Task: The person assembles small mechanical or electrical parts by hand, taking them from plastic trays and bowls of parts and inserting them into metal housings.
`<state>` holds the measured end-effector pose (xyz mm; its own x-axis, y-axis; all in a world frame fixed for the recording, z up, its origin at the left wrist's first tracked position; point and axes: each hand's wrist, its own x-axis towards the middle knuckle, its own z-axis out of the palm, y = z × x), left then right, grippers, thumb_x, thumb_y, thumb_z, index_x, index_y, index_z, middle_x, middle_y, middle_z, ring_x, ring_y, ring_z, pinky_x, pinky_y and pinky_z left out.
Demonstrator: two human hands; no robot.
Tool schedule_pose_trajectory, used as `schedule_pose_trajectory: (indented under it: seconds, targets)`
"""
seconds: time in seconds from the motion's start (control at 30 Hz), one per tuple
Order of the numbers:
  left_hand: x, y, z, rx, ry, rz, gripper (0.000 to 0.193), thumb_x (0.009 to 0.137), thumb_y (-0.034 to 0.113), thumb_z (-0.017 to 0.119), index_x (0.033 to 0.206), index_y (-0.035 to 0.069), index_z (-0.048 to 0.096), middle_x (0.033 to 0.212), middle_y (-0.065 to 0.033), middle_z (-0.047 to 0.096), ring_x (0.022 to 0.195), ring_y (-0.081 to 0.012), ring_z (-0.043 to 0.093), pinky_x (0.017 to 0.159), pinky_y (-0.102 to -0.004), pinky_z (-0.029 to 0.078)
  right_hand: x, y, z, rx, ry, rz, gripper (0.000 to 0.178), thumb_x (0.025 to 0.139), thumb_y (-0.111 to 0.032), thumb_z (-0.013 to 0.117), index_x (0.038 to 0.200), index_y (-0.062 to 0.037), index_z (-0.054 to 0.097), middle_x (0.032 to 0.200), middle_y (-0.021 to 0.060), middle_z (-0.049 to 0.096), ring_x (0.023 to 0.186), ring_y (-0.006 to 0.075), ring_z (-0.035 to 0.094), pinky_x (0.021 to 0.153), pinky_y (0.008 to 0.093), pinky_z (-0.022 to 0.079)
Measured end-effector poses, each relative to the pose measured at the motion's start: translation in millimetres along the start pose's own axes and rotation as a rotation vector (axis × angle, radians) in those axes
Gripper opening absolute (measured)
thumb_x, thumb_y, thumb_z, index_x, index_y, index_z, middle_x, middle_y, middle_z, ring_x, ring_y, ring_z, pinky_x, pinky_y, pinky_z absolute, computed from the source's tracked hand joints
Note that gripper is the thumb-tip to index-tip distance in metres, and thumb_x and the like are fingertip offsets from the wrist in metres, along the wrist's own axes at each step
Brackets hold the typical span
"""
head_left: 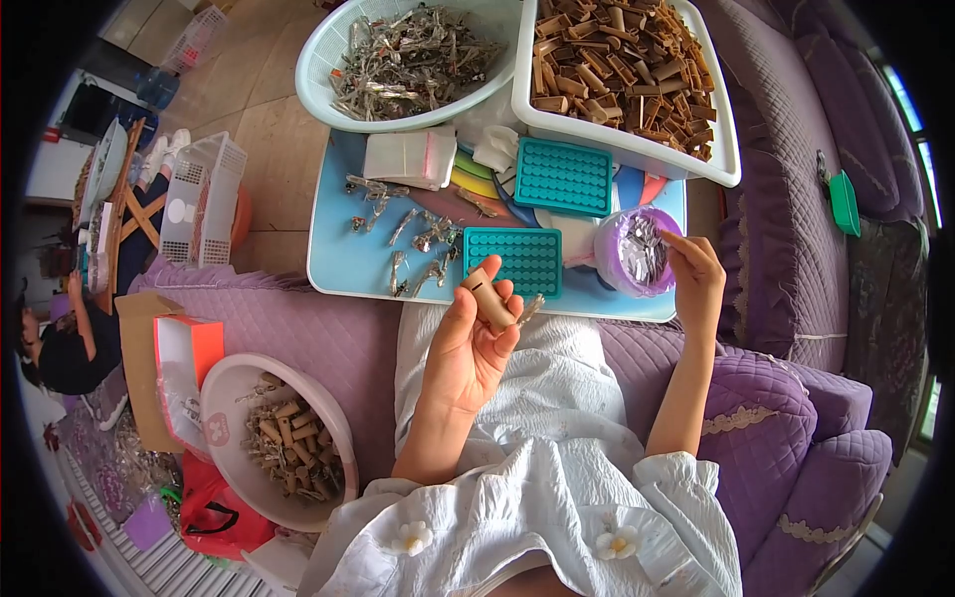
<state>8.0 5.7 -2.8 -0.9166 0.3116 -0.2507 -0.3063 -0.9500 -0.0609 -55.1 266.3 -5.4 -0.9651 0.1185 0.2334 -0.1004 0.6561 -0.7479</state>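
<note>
Between the fingers and thumb of my left hand (460, 358) is a tan plastic casing (489, 304) with a dark slot, held tilted above my lap. A shiny, see-through-looking part (532, 309) sticks out at its lower right end. My right hand (699, 279) reaches the right rim of a purple tub (607, 261), its fingers drawn together. Small silvery strips (642, 249) fill that tub. Whether those fingertips grip a strip is too small to tell. Just beyond the casing lies a teal tray (512, 235) with rows of small hollows.
Loose metallic parts (435, 236) lie on the blue table (333, 254). Behind stand another teal tray (563, 177), a pale basin (316, 85) of metallic parts and a white bin (731, 149) of brown casings. A pink basin (343, 438) with tan assemblies sits left. Another person (75, 343) is far left.
</note>
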Motion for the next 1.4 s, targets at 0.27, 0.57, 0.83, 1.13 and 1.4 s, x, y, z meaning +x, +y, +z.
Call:
schedule_pose_trajectory:
  seconds: [0.27,0.57,0.83,1.13,1.4]
  targets:
    - [-5.8,-0.4,5.8,0.255,-0.111,0.071,0.04,0.086,0.019,0.05,0.12,0.003,0.037,0.1,-0.0097,0.053,0.094,-0.0197,0.054,0.076,-0.0358,0.053,-10.2,-78.3,8.5,0.203,-0.122,-0.214,0.014,0.069,0.008,0.057,0.08,-0.0003,0.059,0.073,0.0075,0.058,0.064,0.0159,0.056,0.057,0.0244,0.043]
    - [-11.7,-6.1,9.1,0.297,-0.082,0.008,0.039,0.089,0.022,0.043,0.119,-0.001,0.036,0.099,-0.0131,0.052,0.09,-0.0209,0.057,0.071,-0.0335,0.055,-20.1,-134.8,27.7,0.13,-0.276,-0.531,0.018,0.06,0.006,0.066,0.073,-0.0036,0.057,0.081,0.0073,0.053,0.071,0.0209,0.055,0.057,0.0286,0.044]
    - [-11.9,-7.5,9.2,0.369,-0.09,0.03,0.037,0.089,0.02,0.043,0.119,0.0,0.036,0.096,-0.0125,0.054,0.088,-0.0212,0.059,0.068,-0.0303,0.056,-23.0,-138.1,31.0,0.009,-0.226,-0.702,0.023,0.053,0.002,0.063,0.073,-0.0035,0.053,0.08,0.006,0.051,0.067,0.0195,0.052,0.053,0.0283,0.044]
    - [-10.3,-12.8,9.3,0.573,-0.017,0.017,0.039,0.085,0.024,0.051,0.115,0.001,0.043,0.086,-0.0059,0.056,0.082,-0.0164,0.061,0.062,-0.0238,0.055,-19.1,-137.5,29.0,-0.079,-0.376,-0.632,0.018,0.059,0.001,0.062,0.074,-0.0039,0.054,0.075,0.0056,0.05,0.066,0.0213,0.053,0.053,0.0296,0.044]
    - [-4.9,-13.4,2.3,0.445,0.007,-0.049,0.038,0.088,0.026,0.045,0.116,0.001,0.041,0.086,-0.007,0.057,0.08,-0.0169,0.062,0.052,-0.0177,0.053,-5.5,-126.4,29.5,0.093,-0.609,-0.476,0.015,0.064,0.003,0.064,0.077,-0.0027,0.057,0.077,0.0071,0.055,0.069,0.0222,0.058,0.057,0.0292,0.047]
